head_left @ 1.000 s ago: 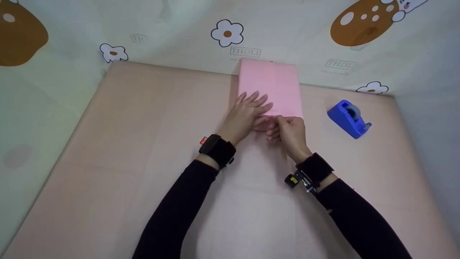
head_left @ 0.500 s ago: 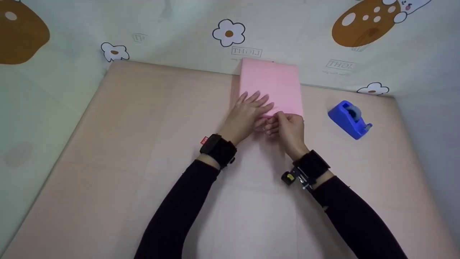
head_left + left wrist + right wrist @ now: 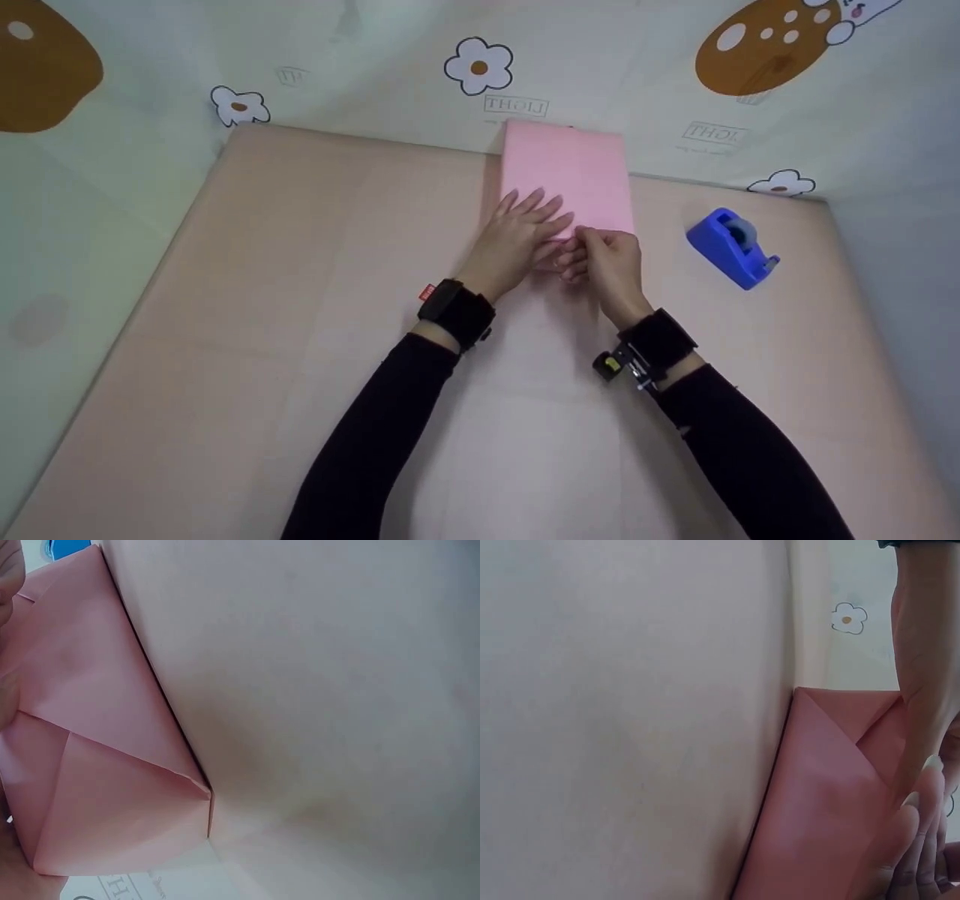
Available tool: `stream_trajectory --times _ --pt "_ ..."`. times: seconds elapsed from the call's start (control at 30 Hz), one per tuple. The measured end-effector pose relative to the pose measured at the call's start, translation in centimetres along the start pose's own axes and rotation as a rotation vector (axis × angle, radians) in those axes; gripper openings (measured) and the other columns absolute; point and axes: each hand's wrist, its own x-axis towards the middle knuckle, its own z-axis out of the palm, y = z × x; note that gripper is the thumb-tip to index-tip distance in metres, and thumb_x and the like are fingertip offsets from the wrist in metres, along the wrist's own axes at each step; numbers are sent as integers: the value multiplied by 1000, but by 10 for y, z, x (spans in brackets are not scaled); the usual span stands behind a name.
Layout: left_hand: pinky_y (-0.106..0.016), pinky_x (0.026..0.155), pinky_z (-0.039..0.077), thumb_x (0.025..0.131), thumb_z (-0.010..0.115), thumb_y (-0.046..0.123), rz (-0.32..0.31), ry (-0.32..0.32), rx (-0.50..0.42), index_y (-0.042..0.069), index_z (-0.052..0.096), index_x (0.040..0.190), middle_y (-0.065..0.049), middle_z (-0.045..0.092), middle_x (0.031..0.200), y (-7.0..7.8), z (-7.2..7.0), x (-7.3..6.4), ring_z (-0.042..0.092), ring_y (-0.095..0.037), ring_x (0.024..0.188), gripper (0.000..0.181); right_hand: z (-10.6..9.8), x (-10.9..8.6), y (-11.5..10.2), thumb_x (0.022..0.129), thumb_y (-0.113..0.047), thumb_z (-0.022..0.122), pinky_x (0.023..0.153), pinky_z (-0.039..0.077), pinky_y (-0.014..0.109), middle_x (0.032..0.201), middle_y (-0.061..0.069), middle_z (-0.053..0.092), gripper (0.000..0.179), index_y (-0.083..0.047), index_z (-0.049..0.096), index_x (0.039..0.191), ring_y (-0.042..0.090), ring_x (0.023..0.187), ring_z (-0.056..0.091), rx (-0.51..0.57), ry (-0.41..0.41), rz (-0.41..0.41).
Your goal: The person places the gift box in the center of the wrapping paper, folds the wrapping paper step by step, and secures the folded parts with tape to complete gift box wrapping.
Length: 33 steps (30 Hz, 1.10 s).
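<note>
A box wrapped in pink paper [image 3: 570,165] lies at the far edge of the table. My left hand [image 3: 510,244] rests on its top near the left side, fingers spread, thumb lower at the near end. At that near end, my right hand [image 3: 615,270] has its fingers curled, with thumb and forefinger pinching at the paper's top edge. Folded triangular flaps of the pink paper [image 3: 112,795] show on the box's end in the left wrist view. In the right wrist view, the right fingers [image 3: 904,832] lie close against the end flap; what is between the fingertips is hidden.
A blue tape dispenser [image 3: 731,247] with a roll of clear tape stands right of the box. The table [image 3: 337,247] has a pale pink cover. A printed curtain [image 3: 375,67] hangs directly behind its far edge.
My right hand has crept slightly up and away along the box's near end, its thumb now at the top edge. The left hand stays in place on the box.
</note>
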Motion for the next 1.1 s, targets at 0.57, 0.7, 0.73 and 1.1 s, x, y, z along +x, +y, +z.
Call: stream_trajectory --times 0.57,0.7,0.73,1.1 --pt "-48 126 29 96 66 38 -91 96 -15 22 68 133 -1 59 146 9 4 7 47 -24 146 40 -18 6 -18 105 -26 51 47 54 18 60 -4 70 37 -6 72 81 4 45 61 47 -83 95" --pt "-48 126 29 96 63 41 -85 103 -12 22 68 133 -1 59 146 8 5 6 47 -24 146 42 -22 4 -20 104 -22 51 46 51 18 58 -4 68 35 -7 70 79 5 45 59 63 -110 132" --pt "-48 126 29 97 62 43 -78 102 -7 22 67 134 -1 59 146 8 6 6 47 -24 146 43 -23 2 -20 103 -21 50 45 51 18 57 -4 67 34 -7 69 77 5 44 59 52 -110 134" --pt "-49 126 28 101 54 43 -73 39 32 22 64 137 -1 56 149 10 0 7 45 -25 147 43 -12 -9 0 107 -23 41 53 56 20 62 -5 67 38 0 67 91 5 50 62 -56 -212 162"
